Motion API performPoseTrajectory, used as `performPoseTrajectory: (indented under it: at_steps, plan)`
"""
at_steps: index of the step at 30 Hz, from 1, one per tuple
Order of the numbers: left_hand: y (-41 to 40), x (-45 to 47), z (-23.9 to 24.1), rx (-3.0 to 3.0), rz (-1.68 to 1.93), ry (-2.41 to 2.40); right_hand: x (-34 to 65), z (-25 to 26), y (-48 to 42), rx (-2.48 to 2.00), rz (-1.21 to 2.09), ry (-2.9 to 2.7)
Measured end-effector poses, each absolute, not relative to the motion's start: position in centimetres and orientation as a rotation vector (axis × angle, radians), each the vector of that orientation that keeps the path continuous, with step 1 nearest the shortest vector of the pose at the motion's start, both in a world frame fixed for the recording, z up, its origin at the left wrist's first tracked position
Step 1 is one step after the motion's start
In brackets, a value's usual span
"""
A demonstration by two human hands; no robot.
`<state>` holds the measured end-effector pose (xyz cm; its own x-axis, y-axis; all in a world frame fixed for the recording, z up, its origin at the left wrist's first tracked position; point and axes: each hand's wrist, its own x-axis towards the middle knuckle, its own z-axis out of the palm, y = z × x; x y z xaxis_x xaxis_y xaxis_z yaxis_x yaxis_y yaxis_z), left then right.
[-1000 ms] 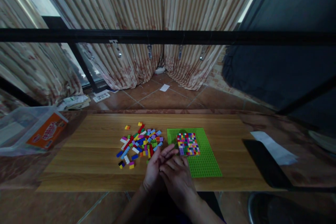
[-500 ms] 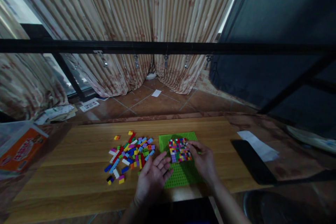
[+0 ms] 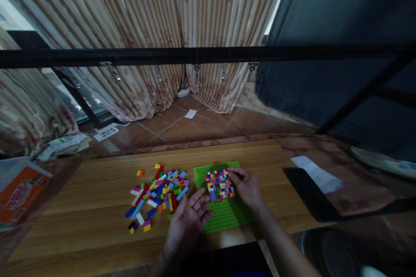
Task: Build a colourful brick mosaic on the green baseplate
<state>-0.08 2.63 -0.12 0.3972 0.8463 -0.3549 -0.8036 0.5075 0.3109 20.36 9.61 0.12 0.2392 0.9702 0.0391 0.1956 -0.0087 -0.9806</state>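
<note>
A square block of small multicoloured toy bricks (image 3: pixel 220 185) sits on a green studded baseplate (image 3: pixel 224 218) on the wooden table. At its upper right corner, my right hand (image 3: pixel 247 188) has thumb and fingertips drawn together, touching the block's edge. Whatever is between those fingertips is too small to make out. My left hand (image 3: pixel 190 216) is palm up with fingers spread and nothing in it, over the baseplate's left edge. Just left of it lies a loose pile of toy bricks (image 3: pixel 159 191) in many colours and lengths.
The wooden table (image 3: pixel 81 207) carries a dark flat slab (image 3: pixel 310 194) at its right end, beside white paper (image 3: pixel 316 174). An orange and white package (image 3: pixel 24 194) stands at the left. A black metal bar (image 3: pixel 146 57) crosses ahead, before striped curtains (image 3: pixel 146 17).
The view has shifted slightly, so most things sit a little further left. My right fingertips have moved slightly up along the block's right edge. My left hand stays open.
</note>
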Motion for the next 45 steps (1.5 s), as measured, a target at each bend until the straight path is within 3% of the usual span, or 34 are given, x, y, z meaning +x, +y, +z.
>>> performPoseTrajectory:
  at_steps: [34,45]
  plan:
    - [3.0,-0.2,-0.4,0.130,1.027,0.541,19.5,-0.3,11.1,-1.364,0.976,-1.157]
    - [3.1,0.6,1.1,0.247,1.101,0.850,18.6,-0.1,10.7,-1.298,0.891,-1.187]
